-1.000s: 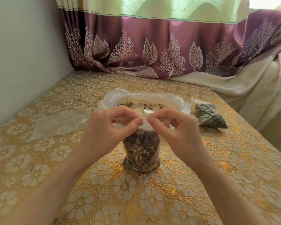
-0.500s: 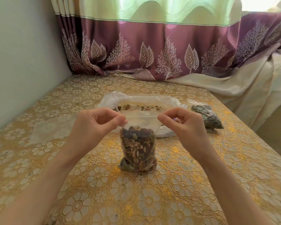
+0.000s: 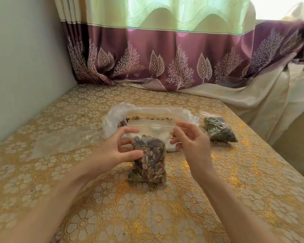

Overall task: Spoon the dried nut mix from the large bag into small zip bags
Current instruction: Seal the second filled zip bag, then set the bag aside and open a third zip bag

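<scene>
The small bag (image 3: 148, 160) stands alone between loose, open fingers (image 3: 130, 131); a bump could tip it on the surface (image 3: 218, 190); the nuts stay in only if the zip is shut.

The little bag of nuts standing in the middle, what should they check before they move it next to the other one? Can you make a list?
1. Little bag stands upright on the table: ok.
2. Zip strip across its top pressed shut all along: cannot tell; the strip looks flat, but the seal is not clear.
3. Left hand has hold of it: not ok; the thumb only touches its side, fingers loose.
4. Right hand has hold of it: not ok; the fingers are spread beside the bag's top.
5. Room beside the finished bag on the right: ok.
6. No nuts spilled on the table: ok, none seen.
</scene>
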### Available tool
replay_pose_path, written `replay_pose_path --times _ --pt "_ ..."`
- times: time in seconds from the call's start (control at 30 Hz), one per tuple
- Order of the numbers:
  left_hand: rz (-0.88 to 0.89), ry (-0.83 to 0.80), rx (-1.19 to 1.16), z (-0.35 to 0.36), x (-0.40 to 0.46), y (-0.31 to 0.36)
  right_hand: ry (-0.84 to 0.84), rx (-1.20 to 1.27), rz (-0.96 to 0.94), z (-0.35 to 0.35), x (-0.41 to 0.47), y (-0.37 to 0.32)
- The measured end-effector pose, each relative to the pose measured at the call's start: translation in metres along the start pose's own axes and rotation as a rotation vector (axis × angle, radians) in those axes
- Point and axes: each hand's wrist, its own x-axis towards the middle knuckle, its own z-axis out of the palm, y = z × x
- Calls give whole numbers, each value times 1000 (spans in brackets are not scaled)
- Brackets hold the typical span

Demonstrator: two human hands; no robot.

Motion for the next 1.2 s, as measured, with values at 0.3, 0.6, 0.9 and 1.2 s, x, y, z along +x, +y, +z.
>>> replay_pose_path --times 0.3,0.6,0.9,1.2 --pt "57 324 -188 11 6 -3 -264 -569 -246 24 -23 13" --pt "296 158 200 19 4 -3 -15 -663 -395 0 -5 -1" --pt "32 238 1116 -16 13 -46 476 -1014 25 -74 27 18" --pt "58 231 1087 -17 16 -50 399 -1156 224 -82 23 24"
